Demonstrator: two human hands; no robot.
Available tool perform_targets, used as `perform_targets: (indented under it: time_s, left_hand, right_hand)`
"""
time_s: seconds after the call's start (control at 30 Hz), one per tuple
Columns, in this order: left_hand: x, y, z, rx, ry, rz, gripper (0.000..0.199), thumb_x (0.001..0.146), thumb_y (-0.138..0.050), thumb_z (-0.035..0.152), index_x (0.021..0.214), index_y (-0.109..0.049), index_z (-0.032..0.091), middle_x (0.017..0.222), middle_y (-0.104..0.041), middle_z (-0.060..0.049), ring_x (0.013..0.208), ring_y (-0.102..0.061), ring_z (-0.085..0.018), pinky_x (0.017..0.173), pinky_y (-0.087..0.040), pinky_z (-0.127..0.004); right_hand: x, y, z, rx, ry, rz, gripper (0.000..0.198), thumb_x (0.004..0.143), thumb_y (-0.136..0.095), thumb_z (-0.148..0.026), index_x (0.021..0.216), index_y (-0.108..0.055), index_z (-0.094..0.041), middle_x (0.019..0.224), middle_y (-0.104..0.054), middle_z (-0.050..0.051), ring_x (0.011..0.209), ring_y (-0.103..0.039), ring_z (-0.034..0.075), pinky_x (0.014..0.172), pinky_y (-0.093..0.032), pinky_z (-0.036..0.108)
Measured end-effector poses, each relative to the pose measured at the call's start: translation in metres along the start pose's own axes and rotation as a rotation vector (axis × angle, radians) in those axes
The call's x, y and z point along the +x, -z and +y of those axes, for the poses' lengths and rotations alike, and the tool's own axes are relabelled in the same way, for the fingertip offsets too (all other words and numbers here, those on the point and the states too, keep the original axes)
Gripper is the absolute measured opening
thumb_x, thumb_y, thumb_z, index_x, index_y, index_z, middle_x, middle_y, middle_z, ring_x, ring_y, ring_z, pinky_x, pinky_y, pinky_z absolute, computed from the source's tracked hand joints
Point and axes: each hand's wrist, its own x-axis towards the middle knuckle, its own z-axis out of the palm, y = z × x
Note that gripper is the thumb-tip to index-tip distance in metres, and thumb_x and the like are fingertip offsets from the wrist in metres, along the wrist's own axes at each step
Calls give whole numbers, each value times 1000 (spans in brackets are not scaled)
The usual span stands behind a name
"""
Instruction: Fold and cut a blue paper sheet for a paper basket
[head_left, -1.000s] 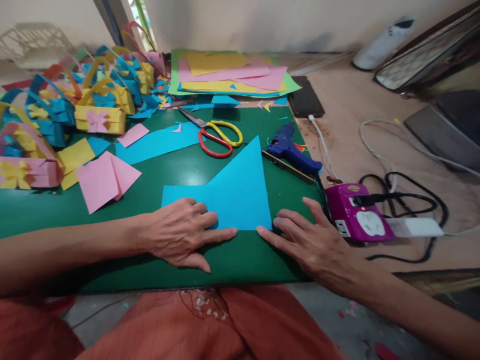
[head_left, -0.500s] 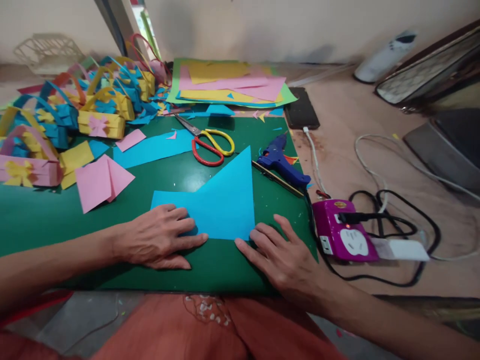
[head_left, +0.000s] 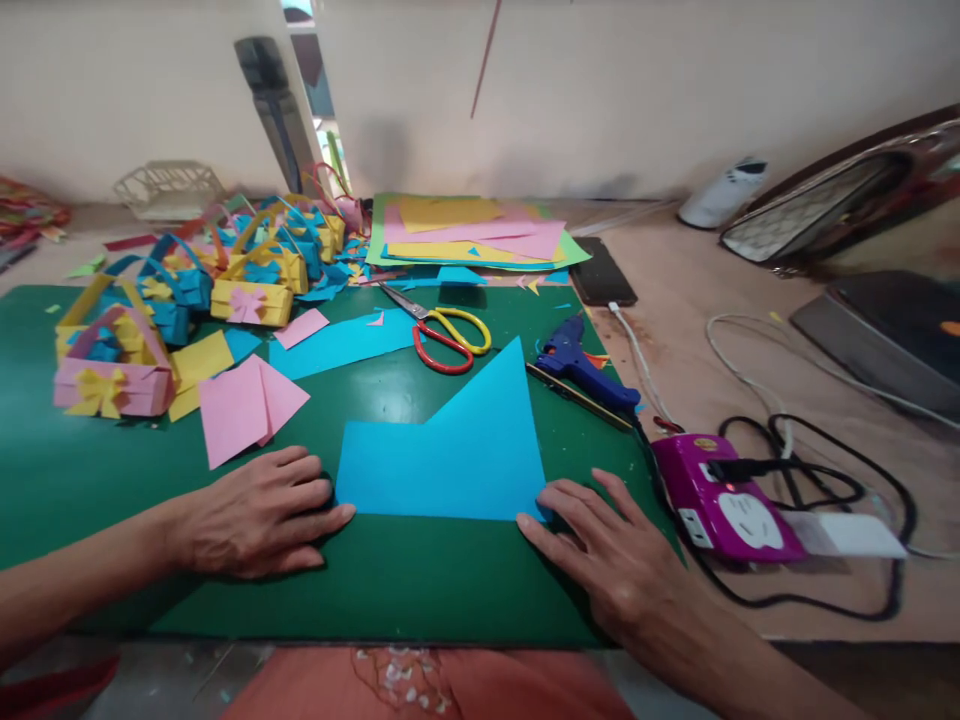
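Observation:
A folded sheet of blue paper (head_left: 442, 465) lies on the green cutting mat (head_left: 360, 585), a pointed flap rising at its right side. My left hand (head_left: 259, 515) rests at the sheet's lower left corner, fingers stretched out and the index fingertip touching the corner. At the lower right corner lies my right hand (head_left: 604, 545), open, its thumb and index fingertips on the paper's edge and the little finger lifted. Beyond the sheet are scissors (head_left: 450, 340) with red and yellow handles. A blue glue gun (head_left: 585, 370) lies to the right of the flap.
Several small paper baskets (head_left: 251, 300) stand at the left, near pink paper pieces (head_left: 232, 410). Coloured sheets (head_left: 480, 235) are stacked at the back beside a phone (head_left: 604, 272). A purple power strip (head_left: 724, 500) with cables (head_left: 817, 605) sits at the right.
My left hand has slid left along the lower edge to the corner, uncovering the blue paper's left part. My right hand stays at the right corner. The camera view has shifted.

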Motion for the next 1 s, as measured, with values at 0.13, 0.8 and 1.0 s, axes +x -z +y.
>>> perform_targets:
  time_s: [0.13, 0.8, 1.0]
  left_hand:
    - [10, 3, 4, 0, 45, 203, 21, 90, -50, 26, 107, -56, 14, 81, -59, -7, 71, -51, -18, 65, -38, -33]
    - [60, -10, 1, 10, -99, -2, 26, 94, -45, 35, 111, -57, 18, 106, -62, -7, 85, -49, -19, 71, -35, -34]
    - [37, -5, -2, 28, -50, 7, 21, 92, -48, 31, 109, -56, 20, 103, -64, -7, 86, -52, -19, 73, -38, -34]
  right_hand:
    - [7, -2, -1, -14, 3, 40, 43, 82, -31, 3, 100, -65, -16, 92, -67, 11, 94, -59, 23, 87, -41, 50]
    - [6, -10, -1, -4, 51, 55, 38, 87, -31, -3, 102, -65, -12, 92, -66, 12, 94, -55, 24, 91, -37, 51]
    - [5, -10, 1, -19, 63, 51, 39, 85, -32, -1, 102, -65, -13, 93, -67, 12, 95, -56, 24, 90, -37, 51]
